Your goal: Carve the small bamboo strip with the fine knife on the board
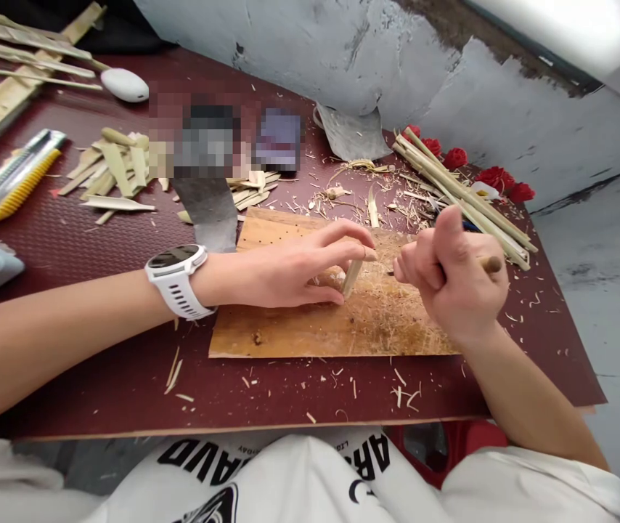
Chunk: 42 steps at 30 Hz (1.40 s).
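My left hand (310, 265), with a white watch on its wrist, holds a short pale wood strip (352, 277) between fingertips and thumb. The strip stands tilted over a worn wooden board (288, 330). To its right, my right hand (454, 276) is closed around a tool with a round wooden handle (491, 264). A thin dark tip of that tool pokes out on the side facing the strip; most of it is hidden in the fist, so its kind cannot be told. Fine shavings lie over the board beneath both hands.
Pale split sticks (467, 196) and red flowers (498, 179) lie at the back right by the wall. Cut slivers (119, 171), a yellow utility knife (16, 178) and a white rounded object (125, 85) are on the left. The dark red tabletop (141, 392) carries scattered shavings.
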Motion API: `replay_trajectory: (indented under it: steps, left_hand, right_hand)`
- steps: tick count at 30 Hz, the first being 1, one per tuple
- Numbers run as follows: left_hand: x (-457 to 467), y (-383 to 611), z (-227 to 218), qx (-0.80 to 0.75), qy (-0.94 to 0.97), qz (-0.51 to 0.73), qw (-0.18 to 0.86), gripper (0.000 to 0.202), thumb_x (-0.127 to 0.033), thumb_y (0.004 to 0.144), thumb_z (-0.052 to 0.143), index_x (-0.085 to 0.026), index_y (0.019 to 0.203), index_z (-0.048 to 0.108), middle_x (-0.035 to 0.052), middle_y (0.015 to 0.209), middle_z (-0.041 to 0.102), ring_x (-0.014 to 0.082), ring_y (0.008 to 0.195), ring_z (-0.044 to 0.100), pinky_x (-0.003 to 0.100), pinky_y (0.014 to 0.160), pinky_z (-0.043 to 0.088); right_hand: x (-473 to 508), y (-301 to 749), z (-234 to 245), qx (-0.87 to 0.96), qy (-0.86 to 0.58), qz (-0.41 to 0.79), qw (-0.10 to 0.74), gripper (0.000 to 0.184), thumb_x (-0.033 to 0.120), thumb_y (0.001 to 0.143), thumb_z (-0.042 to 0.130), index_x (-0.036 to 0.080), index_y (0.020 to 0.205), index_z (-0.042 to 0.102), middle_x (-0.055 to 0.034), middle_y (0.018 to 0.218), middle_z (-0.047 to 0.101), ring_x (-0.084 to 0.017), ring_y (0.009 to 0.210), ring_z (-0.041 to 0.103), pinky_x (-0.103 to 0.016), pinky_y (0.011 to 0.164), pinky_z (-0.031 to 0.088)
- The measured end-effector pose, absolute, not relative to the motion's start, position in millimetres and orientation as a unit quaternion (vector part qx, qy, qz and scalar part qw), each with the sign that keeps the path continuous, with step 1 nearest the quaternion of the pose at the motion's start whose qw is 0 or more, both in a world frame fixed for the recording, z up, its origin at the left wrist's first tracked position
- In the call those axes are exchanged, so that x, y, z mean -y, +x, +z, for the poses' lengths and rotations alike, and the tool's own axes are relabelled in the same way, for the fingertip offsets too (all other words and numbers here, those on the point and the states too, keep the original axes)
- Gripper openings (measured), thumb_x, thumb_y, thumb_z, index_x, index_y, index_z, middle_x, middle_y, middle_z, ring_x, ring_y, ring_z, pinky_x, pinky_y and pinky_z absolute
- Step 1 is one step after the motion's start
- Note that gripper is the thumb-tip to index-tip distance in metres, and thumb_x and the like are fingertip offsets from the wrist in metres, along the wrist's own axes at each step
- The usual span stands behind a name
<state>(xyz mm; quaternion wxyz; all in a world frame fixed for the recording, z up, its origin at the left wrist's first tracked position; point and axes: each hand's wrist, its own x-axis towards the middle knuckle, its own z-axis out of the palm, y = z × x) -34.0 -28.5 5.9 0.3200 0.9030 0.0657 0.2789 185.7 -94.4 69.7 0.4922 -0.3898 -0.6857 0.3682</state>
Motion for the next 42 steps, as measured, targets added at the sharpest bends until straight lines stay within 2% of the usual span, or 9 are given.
replay_trajectory:
  steps: [2,4,9,14,24,30,35,38,42]
  left_hand:
    - [32,-33,10,-0.054,0.894,0.304,0.324,0.048,-0.011,0.102,0.063,-0.025,0.147,0.051,0.0171,0.16,0.044,0.0283,0.149,0.05,0.048,0.121,0.053]
    - [35,-31,13,-0.056,0.877,0.333,0.34,0.055,-0.008,0.101,0.063,-0.025,0.152,0.049,0.0166,0.157,0.048,0.0279,0.146,0.054,0.046,0.118,0.057]
    - [43,-29,13,-0.1,0.806,0.411,0.414,0.059,-0.014,0.099,0.071,-0.023,0.153,0.05,0.0138,0.14,0.055,0.0187,0.11,0.076,0.035,0.105,0.067]
    - [46,-27,11,-0.137,0.792,0.466,0.369,0.048,-0.022,0.096,0.078,-0.023,0.14,0.06,0.0113,0.13,0.059,0.0184,0.109,0.073,0.034,0.097,0.071]
    - [43,-28,8,-0.127,0.766,0.498,0.386,0.039,-0.019,0.095,0.08,-0.022,0.131,0.064,0.0079,0.118,0.067,0.0157,0.097,0.076,0.031,0.089,0.071]
    - [36,-32,12,-0.184,0.811,0.493,0.257,0.022,-0.037,0.092,0.084,-0.026,0.107,0.072,0.0013,0.091,0.076,0.0132,0.071,0.07,0.028,0.067,0.061]
    - [34,-33,15,-0.184,0.823,0.494,0.214,0.022,-0.043,0.093,0.082,-0.024,0.101,0.074,0.0024,0.089,0.074,0.0122,0.07,0.069,0.025,0.066,0.057]
    - [34,-33,15,-0.172,0.83,0.489,0.204,0.018,-0.037,0.095,0.081,-0.021,0.098,0.073,0.0058,0.099,0.074,0.0127,0.077,0.071,0.025,0.07,0.058]
    - [36,-32,15,-0.134,0.848,0.474,0.196,0.007,-0.025,0.101,0.073,-0.019,0.1,0.068,0.0022,0.084,0.07,0.0119,0.071,0.065,0.024,0.066,0.053]
  right_hand:
    - [99,192,61,0.753,-0.415,0.25,0.446,0.058,0.04,0.112,0.049,0.023,0.057,0.039,0.0057,0.05,0.034,-0.009,0.043,0.032,-0.031,0.045,0.022]
    - [104,197,50,0.778,-0.418,0.201,0.422,0.043,0.035,0.106,0.061,0.022,0.067,0.05,0.005,0.057,0.044,-0.009,0.048,0.037,-0.03,0.048,0.024]
    - [112,204,36,0.854,-0.405,0.02,0.327,0.027,0.044,0.097,0.073,0.02,0.097,0.062,0.0003,0.076,0.065,-0.01,0.055,0.05,-0.028,0.05,0.033]
    - [111,205,38,0.872,-0.376,0.06,0.308,0.012,0.03,0.102,0.067,0.02,0.108,0.064,-0.005,0.09,0.075,-0.014,0.067,0.064,-0.027,0.056,0.044]
    - [110,203,39,0.855,-0.348,0.108,0.369,0.01,0.013,0.098,0.068,0.02,0.106,0.065,-0.0045,0.088,0.073,-0.012,0.066,0.063,-0.024,0.054,0.044]
    - [110,208,36,0.844,-0.345,0.133,0.387,0.007,0.023,0.105,0.06,0.02,0.107,0.066,-0.0054,0.086,0.071,-0.015,0.072,0.065,-0.027,0.061,0.05]
    - [108,209,31,0.851,-0.343,0.124,0.377,0.015,0.028,0.108,0.054,0.02,0.105,0.066,-0.0057,0.085,0.07,-0.015,0.071,0.063,-0.028,0.06,0.048]
    - [108,210,28,0.851,-0.342,0.125,0.38,0.016,0.028,0.109,0.052,0.02,0.104,0.066,-0.0055,0.083,0.07,-0.015,0.07,0.063,-0.028,0.061,0.048]
    - [108,211,26,0.854,-0.346,0.131,0.367,0.018,0.025,0.109,0.051,0.019,0.102,0.066,-0.0068,0.085,0.072,-0.015,0.072,0.066,-0.027,0.061,0.049]
